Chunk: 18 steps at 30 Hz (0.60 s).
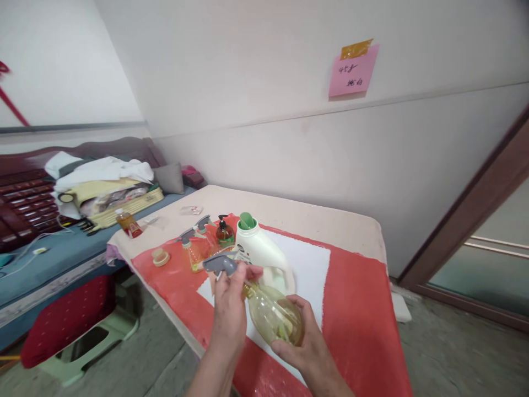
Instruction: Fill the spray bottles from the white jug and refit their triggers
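My left hand (231,300) grips a grey trigger spray head (221,263) near its collar. Tilted below it is a clear yellowish spray bottle (275,317), held around its base by my right hand (303,342). The bottle's threaded neck shows beside my left fingers; whether head and neck touch is hidden. Just behind stands a white jug (264,248) with an open mouth and a green piece (247,220) in it. To the left are an orange-tinted spray bottle (193,255) with a grey trigger and a brown pump bottle (225,232).
A red cloth (359,309) and a white sheet (312,259) cover part of the table (330,218). A beige cap (160,257) and an amber bottle (128,223) sit at the left. A red-cushioned stool (74,314) stands on the floor by a bench (78,259).
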Tool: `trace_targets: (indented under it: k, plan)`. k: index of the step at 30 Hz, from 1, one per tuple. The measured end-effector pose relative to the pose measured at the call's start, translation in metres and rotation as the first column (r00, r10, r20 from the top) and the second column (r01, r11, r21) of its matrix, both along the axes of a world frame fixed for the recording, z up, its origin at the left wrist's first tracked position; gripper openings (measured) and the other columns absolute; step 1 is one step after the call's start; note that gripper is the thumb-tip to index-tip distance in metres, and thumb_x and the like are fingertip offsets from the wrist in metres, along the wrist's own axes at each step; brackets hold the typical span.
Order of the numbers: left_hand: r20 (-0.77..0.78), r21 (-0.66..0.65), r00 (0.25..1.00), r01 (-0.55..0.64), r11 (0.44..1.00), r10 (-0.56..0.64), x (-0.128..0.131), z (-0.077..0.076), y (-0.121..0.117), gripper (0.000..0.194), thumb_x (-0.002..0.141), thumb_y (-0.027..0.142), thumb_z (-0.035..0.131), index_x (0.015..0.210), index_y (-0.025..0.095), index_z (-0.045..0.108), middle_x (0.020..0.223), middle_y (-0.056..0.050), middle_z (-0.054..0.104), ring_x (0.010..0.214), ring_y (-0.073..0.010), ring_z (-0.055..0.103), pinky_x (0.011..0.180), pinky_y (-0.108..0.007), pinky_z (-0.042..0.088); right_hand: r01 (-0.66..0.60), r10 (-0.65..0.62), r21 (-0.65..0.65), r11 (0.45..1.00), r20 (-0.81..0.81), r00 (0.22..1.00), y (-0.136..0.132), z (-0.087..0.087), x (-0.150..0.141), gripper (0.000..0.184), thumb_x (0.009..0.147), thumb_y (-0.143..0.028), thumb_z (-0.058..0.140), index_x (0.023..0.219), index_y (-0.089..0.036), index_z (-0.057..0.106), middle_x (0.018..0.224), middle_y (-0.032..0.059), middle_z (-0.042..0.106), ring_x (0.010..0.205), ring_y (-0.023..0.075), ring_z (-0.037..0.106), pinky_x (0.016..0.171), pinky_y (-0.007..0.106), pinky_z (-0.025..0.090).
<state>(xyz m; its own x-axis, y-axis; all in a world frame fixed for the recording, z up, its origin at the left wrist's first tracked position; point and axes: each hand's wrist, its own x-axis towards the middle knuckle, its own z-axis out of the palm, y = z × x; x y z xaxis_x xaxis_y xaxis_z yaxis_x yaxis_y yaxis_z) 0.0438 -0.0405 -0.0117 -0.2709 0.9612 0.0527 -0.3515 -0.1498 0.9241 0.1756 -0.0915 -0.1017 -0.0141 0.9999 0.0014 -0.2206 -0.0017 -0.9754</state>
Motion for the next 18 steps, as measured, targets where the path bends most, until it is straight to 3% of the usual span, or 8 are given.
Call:
trace_targets:
  k: [4,11,14,18]
  plan:
    - [0.201,0.048,0.949,-0.256,0.966,0.241,-0.025,0.010,0.016,0.029,0.077,0.045,0.066,0.081,0.017,0.060,0.075,-0.005,0.070,0.073,-0.0181,0.066,0.075,-0.033,0.050,0.016,-0.020,-0.042,0.999,-0.093,0.995,0.008,-0.010,-0.004,0.085,0.048,-0.047,0.083,0.115,-0.025,0.036,0.106,0.0055,0.057,0.087,0.0219,0.058,0.070,0.031,0.046]
    - [0.260,0.001,0.827,-0.517,0.856,0.499,-0.079,0.017,0.032,0.029,0.079,0.045,0.062,0.075,0.017,0.055,0.061,0.003,0.061,0.057,-0.0117,0.059,0.060,-0.024,0.046,0.058,-0.056,-0.109,0.992,0.028,0.998,0.014,-0.023,-0.001,0.091,0.045,-0.049,0.085,0.121,-0.022,0.042,0.111,0.0085,0.057,0.096,0.0257,0.058,0.081,0.036,0.048]
    - [0.208,-0.002,0.851,-0.493,0.870,0.483,-0.086,0.014,0.035,0.027,0.075,0.042,0.067,0.075,0.018,0.054,0.057,0.006,0.057,0.051,-0.0101,0.055,0.053,-0.022,0.043,0.067,-0.055,-0.122,0.990,0.099,0.994,0.019,-0.033,-0.003,0.085,0.045,-0.046,0.085,0.116,-0.022,0.045,0.103,0.0061,0.061,0.093,0.0259,0.058,0.080,0.036,0.048]
    - [0.089,-0.159,0.965,-0.232,0.960,0.248,-0.076,0.006,0.037,0.034,0.068,0.046,0.072,0.074,0.016,0.056,0.056,0.000,0.061,0.051,-0.0144,0.058,0.051,-0.024,0.044,0.088,-0.062,-0.130,0.988,0.188,0.980,0.029,-0.046,-0.014,0.078,0.047,-0.036,0.083,0.114,-0.021,0.046,0.093,0.0022,0.063,0.082,0.0234,0.061,0.072,0.034,0.049]
